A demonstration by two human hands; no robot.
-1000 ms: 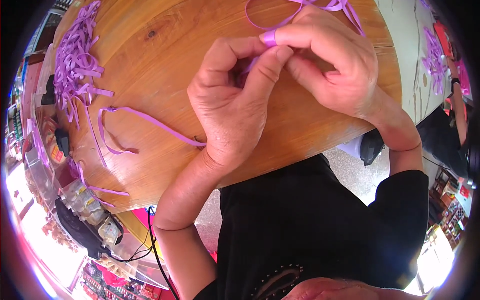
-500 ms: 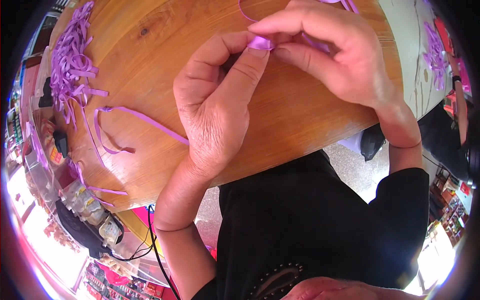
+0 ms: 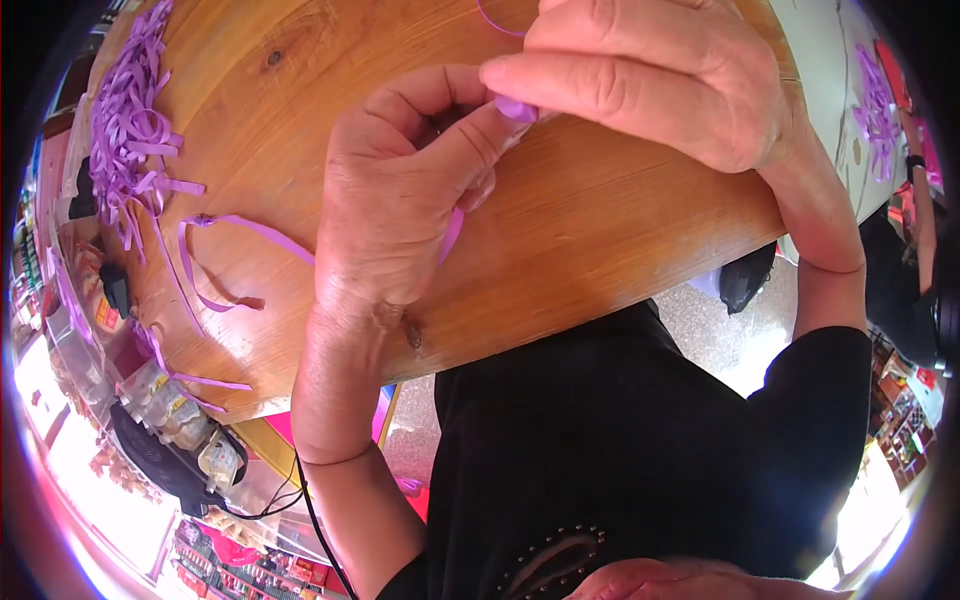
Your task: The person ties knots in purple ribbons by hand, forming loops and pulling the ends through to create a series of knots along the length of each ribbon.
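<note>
A short folded piece of purple ribbon (image 3: 515, 109) is pinched between the thumb and forefinger of my left hand (image 3: 385, 190), above the wooden table. My right hand (image 3: 650, 85) meets it there, its fingers closed together over the ribbon; its thumb is hidden behind them. One ribbon tail (image 3: 452, 235) hangs below my left palm. A thin purple strand (image 3: 495, 20) curves out beyond the right fingers. Left of my left hand, a ribbon with a small knot (image 3: 265, 232) lies on the tabletop, partly hidden by that hand.
The round wooden table (image 3: 600, 240) curves along its near edge in front of my body. At its left rim lies a heap of purple ribbons (image 3: 135, 120). More purple ribbons (image 3: 876, 115) lie on a pale surface at the right, near another person's arm (image 3: 922, 220).
My right hand has turned over, its back now facing up, with its fingers across the ribbon. My left hand has shifted slightly left, and a ribbon tail now shows beneath it.
</note>
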